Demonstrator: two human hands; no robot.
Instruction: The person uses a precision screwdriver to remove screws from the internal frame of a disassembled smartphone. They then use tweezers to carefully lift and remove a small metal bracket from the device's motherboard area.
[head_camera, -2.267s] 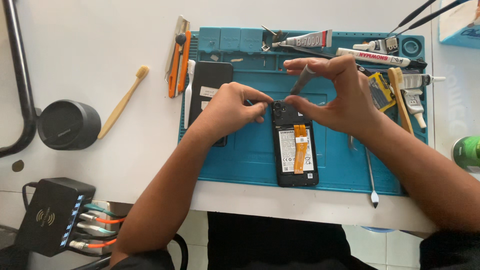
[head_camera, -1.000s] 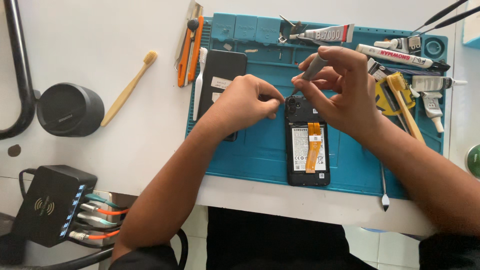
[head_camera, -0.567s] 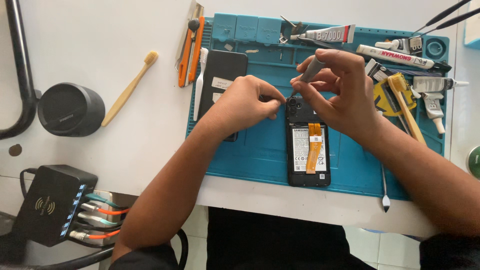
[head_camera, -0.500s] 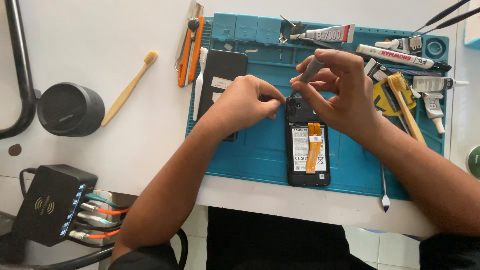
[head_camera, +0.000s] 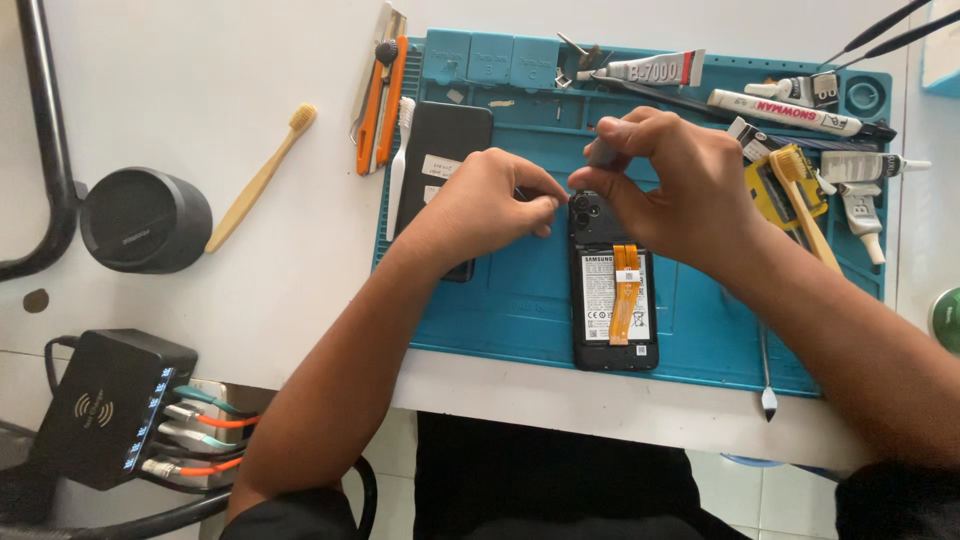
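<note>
Glue tubes (head_camera: 650, 70), a bamboo toothbrush (head_camera: 262, 176) and a black back cover (head_camera: 440, 170) crowded the blue repair mat (head_camera: 500, 300). An opened phone (head_camera: 613, 290) lay at its centre; the left hand (head_camera: 490, 200) pinched beside its top edge, and the right hand (head_camera: 670, 185) gripped a small grey tool (head_camera: 603, 152) above the camera end.

Left hand (head_camera: 487, 200) and right hand (head_camera: 672, 185) meet fingertip to fingertip — both pinched, forearms angled inward.

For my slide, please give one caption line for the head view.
Both hands, left hand and right hand, work at the top of an opened phone on a blue mat.
</note>
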